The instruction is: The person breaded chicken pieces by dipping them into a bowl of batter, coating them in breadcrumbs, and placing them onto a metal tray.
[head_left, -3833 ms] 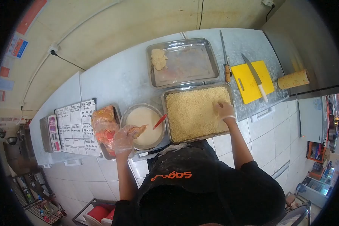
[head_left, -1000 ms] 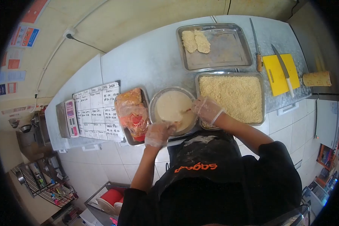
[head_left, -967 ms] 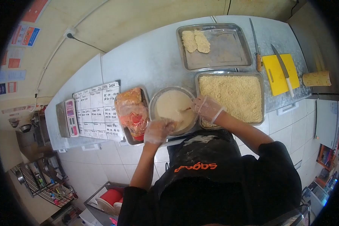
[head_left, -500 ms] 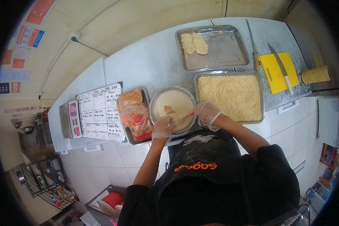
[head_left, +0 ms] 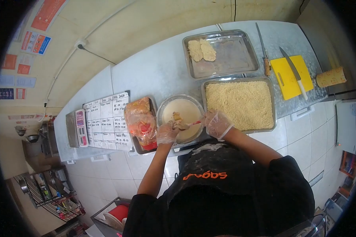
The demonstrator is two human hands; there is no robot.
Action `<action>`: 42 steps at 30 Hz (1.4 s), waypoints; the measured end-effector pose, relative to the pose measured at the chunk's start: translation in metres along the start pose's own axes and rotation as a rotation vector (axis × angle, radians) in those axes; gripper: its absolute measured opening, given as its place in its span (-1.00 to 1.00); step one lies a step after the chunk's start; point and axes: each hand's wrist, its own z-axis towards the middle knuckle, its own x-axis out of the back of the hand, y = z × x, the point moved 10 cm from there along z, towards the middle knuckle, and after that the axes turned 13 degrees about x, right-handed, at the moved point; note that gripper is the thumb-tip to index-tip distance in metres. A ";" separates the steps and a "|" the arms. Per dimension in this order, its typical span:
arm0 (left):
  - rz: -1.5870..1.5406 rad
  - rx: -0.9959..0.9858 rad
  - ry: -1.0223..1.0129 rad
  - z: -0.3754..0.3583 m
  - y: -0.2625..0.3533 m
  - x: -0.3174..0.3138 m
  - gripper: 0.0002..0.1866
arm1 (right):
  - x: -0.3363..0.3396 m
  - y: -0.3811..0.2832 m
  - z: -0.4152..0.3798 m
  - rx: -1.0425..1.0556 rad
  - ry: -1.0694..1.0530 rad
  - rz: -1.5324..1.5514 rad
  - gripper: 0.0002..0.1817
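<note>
A round bowl [head_left: 161,107] of pale, creamy batter [head_left: 188,108] stands in front of me. My left hand [head_left: 167,133], in a clear plastic glove, is closed at the bowl's near left rim. Its fingers pinch a batter-coated piece of meat [head_left: 178,119] over the batter. My right hand [head_left: 218,123], gloved too, is closed on the right side, between the bowl and the crumb tray. From its fingers a utensil with a red and white handle [head_left: 196,123] reaches across to the meat; its working end is hidden there.
Right of the bowl lies a tray of crumbs [head_left: 241,102]. Behind it, another metal tray [head_left: 235,53] holds two crumbed pieces [head_left: 201,50]. Farther right are a sharpening steel [head_left: 261,41], a knife [head_left: 293,67] and a yellow board [head_left: 281,81]. Bagged meat [head_left: 140,118], a whiteboard [head_left: 106,118] and a scale [head_left: 80,125] lie left.
My left hand has shifted slightly left, and the meat shows more clearly above the batter. More of the utensil's handle is visible. My right hand stays near the bowl's right rim.
</note>
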 end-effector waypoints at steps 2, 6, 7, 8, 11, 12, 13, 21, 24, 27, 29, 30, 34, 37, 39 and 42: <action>0.020 -0.001 0.003 0.001 0.001 0.006 -0.65 | -0.008 0.000 -0.004 0.022 -0.052 -0.052 -0.81; -0.020 -0.081 0.059 -0.015 0.025 0.052 -0.69 | -0.009 0.011 -0.006 -0.111 -0.339 0.025 -0.81; -0.054 -0.116 0.072 -0.019 0.029 0.063 -0.69 | 0.001 0.013 -0.004 -0.176 -0.354 0.077 -0.81; -0.086 -0.074 0.042 -0.015 0.023 0.063 -0.69 | 0.004 0.017 -0.006 -0.240 -0.368 0.128 -0.80; -0.063 -0.023 0.014 0.016 -0.005 0.048 -0.65 | 0.028 0.037 -0.019 -0.251 -0.029 0.233 -0.73; 0.021 -0.051 0.041 0.039 -0.026 0.022 -0.64 | 0.032 0.054 -0.039 -0.278 0.151 0.208 -0.68; 0.103 -0.080 0.068 0.053 -0.037 0.006 -0.62 | 0.040 0.071 -0.064 -0.302 0.329 0.180 -0.62; -0.047 0.011 0.109 0.032 -0.035 0.016 -0.66 | 0.045 0.195 -0.320 -1.195 0.071 -0.339 -0.51; -0.184 0.049 0.113 0.018 -0.030 0.037 -0.70 | 0.026 0.202 -0.351 -1.388 0.023 -0.010 -0.54; -0.247 0.082 0.130 0.009 -0.031 0.050 -0.72 | 0.019 0.202 -0.352 -1.379 0.053 0.006 -0.57; -0.258 0.112 0.132 0.005 -0.032 0.058 -0.73 | 0.023 0.207 -0.358 -1.356 0.171 -0.022 -0.63; -0.251 0.105 0.145 0.003 -0.033 0.063 -0.73 | 0.028 0.213 -0.358 -1.345 0.205 -0.070 -0.64; -0.288 0.098 0.185 -0.001 -0.043 0.075 -0.74 | 0.030 0.232 -0.353 -1.189 0.149 -0.159 -0.67; -0.302 0.106 0.160 -0.007 -0.024 0.083 -0.74 | 0.036 0.226 -0.336 -1.178 0.142 -0.072 -0.68; -0.352 0.149 0.115 -0.018 0.001 0.100 -0.74 | 0.032 0.231 -0.340 -1.127 0.132 -0.102 -0.67; -0.390 0.057 0.045 -0.020 0.030 0.099 -0.69 | 0.042 0.212 -0.328 -1.027 0.205 -0.230 -0.63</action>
